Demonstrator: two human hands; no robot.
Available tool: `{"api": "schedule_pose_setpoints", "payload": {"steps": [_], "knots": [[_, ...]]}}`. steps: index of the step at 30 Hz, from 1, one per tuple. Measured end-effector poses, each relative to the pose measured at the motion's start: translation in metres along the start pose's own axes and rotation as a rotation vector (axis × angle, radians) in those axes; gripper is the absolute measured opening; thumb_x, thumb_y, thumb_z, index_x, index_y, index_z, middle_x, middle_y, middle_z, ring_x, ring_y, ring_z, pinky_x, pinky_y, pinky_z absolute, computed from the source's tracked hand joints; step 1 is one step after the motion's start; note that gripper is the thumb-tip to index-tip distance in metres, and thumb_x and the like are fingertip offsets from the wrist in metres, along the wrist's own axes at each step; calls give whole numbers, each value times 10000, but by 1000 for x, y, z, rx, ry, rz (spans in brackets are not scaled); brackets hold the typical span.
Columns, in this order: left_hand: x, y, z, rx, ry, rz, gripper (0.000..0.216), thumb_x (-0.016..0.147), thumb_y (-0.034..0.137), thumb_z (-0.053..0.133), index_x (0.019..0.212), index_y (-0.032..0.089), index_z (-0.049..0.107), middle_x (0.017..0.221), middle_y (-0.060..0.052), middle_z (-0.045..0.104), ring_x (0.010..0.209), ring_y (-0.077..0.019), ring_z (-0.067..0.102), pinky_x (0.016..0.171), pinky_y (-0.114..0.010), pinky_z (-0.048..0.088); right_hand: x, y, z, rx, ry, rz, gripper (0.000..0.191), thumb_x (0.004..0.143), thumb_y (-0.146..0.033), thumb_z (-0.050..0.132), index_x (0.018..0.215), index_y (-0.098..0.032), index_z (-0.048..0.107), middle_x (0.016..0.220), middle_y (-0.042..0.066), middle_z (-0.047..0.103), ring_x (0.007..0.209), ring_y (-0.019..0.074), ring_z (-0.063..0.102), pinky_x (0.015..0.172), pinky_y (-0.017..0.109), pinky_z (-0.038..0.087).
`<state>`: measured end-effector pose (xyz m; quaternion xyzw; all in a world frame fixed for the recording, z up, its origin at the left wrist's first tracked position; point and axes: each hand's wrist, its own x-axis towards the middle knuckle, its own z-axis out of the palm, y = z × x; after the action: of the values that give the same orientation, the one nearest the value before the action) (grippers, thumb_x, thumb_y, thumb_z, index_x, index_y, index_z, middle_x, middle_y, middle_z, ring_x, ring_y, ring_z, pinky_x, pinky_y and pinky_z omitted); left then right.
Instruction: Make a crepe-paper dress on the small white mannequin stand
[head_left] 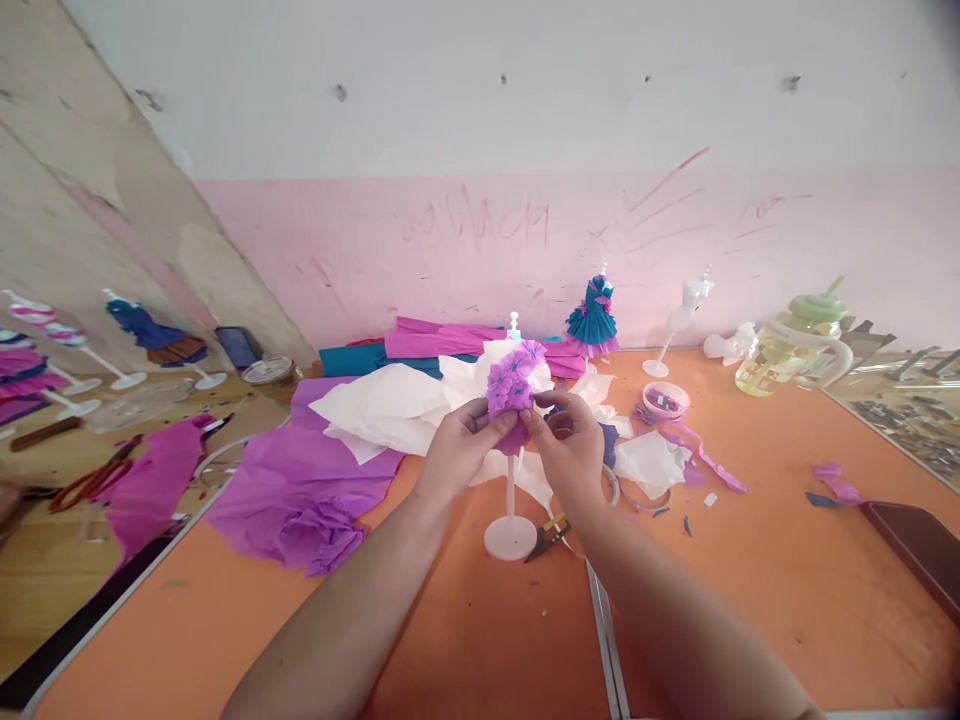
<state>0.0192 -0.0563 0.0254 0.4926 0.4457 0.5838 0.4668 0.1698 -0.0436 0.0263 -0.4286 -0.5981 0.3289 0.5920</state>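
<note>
In the middle of the head view a small white doll mannequin stands upright on a round white base (510, 538). Its torso wears a purple crepe-paper bodice (511, 378) covered in paper flowers. My left hand (463, 440) pinches the bodice's lower left edge between thumb and fingers. On the opposite side my right hand (568, 445) has its thumb and fingers closed at the lower right edge of the same bodice. Below the right hand lies a pair of dark pliers or cutters with yellow marks (549, 535). White tissue paper (390, 408) is spread behind the hands.
Purple crepe paper (300, 490) lies left. A teal dress mannequin (594, 315), a bare mannequin (679, 310) and a green-lidded jug (799, 345) stand along the wall. A small bowl (666, 400) holds scraps. A dark phone-like object (915, 550) lies right; scissors (94, 478) lie far left.
</note>
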Motion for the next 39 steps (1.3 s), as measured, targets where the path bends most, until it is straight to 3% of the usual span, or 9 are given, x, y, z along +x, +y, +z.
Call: {"api": "schedule_pose_setpoints", "payload": {"steps": [3,9,17,24,27,32,36,39], "knots": [[1,-4,-1,-64,-14,-20,403,745,440,809,1015,149,737,978,-88,763,902,-251,699,755,-312,535,-1,-1,-1,-32,12,-55,172,845,-361,700,945,-222,710,972,24,668,637,102,540,620,262,496],[0,-4,-3,-84,-10,-45,394,691,424,850,965,156,758,878,-69,755,777,-227,682,694,-313,528,0,-1,-3,-124,-7,-143,138,860,-317,680,979,-250,697,1012,9,663,626,97,532,606,261,478],[1,2,-5,-331,-69,-194,345,752,344,818,1025,146,748,959,-77,746,847,-196,693,782,-311,558,-3,-3,-5,-189,-32,-187,199,849,-327,682,1030,-256,636,938,-23,688,644,104,579,616,265,472],[0,6,-6,-400,-114,-273,313,762,314,799,1021,156,724,932,-65,742,848,-213,705,825,-371,579,-7,-6,-6,-192,-90,-225,221,939,-300,557,1132,-262,659,1063,9,686,647,93,585,666,266,497],[0,5,-6,-387,-108,-276,316,752,330,809,993,149,715,875,-59,737,791,-200,709,765,-340,589,-8,-5,-6,-275,-77,-294,248,959,-317,531,1154,-278,679,1076,17,686,688,105,616,671,267,496],[1,7,-11,-335,-111,-294,326,745,352,821,977,148,717,811,-50,735,660,-165,688,589,-255,549,-9,-4,-8,-454,-82,-453,298,976,-319,507,1245,-303,635,1135,33,707,935,174,678,750,290,479],[4,9,-15,-302,-72,-246,373,772,387,804,1056,172,695,870,-43,738,677,-150,679,583,-241,536,-8,-3,-8,-381,-72,-340,403,953,-355,548,1346,-274,508,1137,27,708,736,137,651,701,293,479],[6,9,-18,-286,-49,-210,370,785,404,790,1061,184,681,907,-46,733,739,-169,683,595,-246,532,-6,-1,-6,-335,-71,-257,346,932,-377,567,1260,-266,543,1072,12,695,639,114,592,669,288,472]]}}
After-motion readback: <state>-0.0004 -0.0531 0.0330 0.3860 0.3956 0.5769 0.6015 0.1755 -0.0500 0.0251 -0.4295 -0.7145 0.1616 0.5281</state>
